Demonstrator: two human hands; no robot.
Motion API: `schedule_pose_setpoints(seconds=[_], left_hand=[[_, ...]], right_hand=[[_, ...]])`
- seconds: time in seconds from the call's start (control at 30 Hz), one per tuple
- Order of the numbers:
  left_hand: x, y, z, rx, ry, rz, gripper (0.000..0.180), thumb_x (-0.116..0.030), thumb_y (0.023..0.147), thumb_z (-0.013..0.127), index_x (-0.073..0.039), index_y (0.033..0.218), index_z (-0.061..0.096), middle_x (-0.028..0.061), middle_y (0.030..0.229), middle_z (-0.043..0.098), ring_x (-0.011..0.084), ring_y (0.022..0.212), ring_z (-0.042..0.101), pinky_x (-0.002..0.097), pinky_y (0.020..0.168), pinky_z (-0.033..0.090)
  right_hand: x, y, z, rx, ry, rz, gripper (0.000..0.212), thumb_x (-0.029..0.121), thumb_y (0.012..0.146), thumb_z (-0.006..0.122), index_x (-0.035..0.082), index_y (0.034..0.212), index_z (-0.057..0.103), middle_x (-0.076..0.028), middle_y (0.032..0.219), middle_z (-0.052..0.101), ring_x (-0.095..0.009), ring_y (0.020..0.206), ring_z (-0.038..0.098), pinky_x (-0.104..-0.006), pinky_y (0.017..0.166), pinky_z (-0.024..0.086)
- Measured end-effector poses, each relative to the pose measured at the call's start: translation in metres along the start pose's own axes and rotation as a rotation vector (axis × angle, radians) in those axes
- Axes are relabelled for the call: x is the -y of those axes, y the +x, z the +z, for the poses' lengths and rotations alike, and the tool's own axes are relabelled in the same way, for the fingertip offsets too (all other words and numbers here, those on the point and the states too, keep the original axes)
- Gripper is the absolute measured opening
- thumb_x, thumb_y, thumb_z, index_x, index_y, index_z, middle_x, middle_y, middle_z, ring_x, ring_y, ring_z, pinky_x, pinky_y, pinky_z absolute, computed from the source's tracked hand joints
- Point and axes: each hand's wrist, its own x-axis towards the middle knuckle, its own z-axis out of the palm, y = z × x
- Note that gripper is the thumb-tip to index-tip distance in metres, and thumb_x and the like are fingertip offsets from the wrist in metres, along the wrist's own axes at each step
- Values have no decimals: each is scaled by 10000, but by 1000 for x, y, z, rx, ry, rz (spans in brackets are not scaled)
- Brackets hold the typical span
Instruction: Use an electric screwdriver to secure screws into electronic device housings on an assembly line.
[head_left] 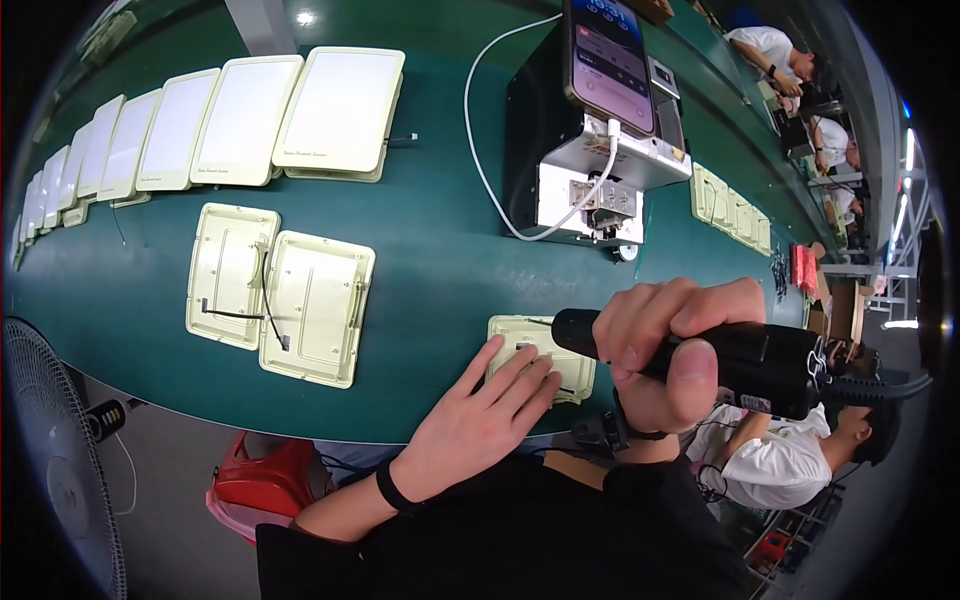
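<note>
My right hand [685,335] is wrapped round a black electric screwdriver [755,365] with its cable trailing off to the right. The thin bit points left, over the top edge of a small cream plastic housing [577,375]; I cannot tell whether it touches. On that housing my left hand [485,415] lies with fingers stretched out and slightly spread, covering much of it. To the left, two larger cream housings [320,300] lie overlapping with their ribbed sides up. Black wires [268,300] run across them.
A row of cream-framed white panels [335,110] curves along the far left. Behind the hands stands a black and silver machine [590,170] with a charging phone [608,65] on top. More cream housings [730,208] line the right. A fan [65,460] is near left; several people sit at right.
</note>
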Motion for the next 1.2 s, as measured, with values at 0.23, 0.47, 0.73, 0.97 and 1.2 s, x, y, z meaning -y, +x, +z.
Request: schedule_pose_setpoints(seconds=[0.23,0.47,0.73,0.97,1.2], left_hand=[[-2,-1,3,-14,-26,-9,444,-168,933,599,-48,1358,643,113,1385,615,267,1392,539,509,1241,368],[-1,-2,-1,-10,-35,-21,438,-133,920,666,-87,1355,660,87,1387,612,268,1375,547,516,1214,397],[-3,-2,0,-81,-7,-98,407,-129,943,672,-63,1345,659,86,1373,619,311,1365,544,514,1201,412],[-3,-2,-1,-85,-14,-125,402,-106,932,687,-52,1330,667,84,1356,626,324,1361,540,513,1189,429],[-5,2,0,-87,-45,-130,454,-64,882,728,-62,1333,671,80,1360,621,327,1356,540,520,1184,435]], right_hand=[[-5,-4,2,-20,-22,8,321,310,1015,668,91,1042,436,-61,663,526,-155,489,460,-327,469,412],[-2,4,-10,8,31,-35,270,272,1010,654,84,1051,464,-55,668,524,-149,496,456,-330,470,407],[15,70,-14,-207,-77,-284,171,205,1025,585,54,1062,512,-79,678,518,-158,512,477,-337,498,432],[10,32,-20,-154,-80,-205,173,217,1032,565,51,1062,526,-70,671,510,-148,512,454,-327,508,410],[25,59,-24,-209,15,-339,183,204,1025,581,37,1068,521,-83,665,514,-157,498,448,-341,501,431]])
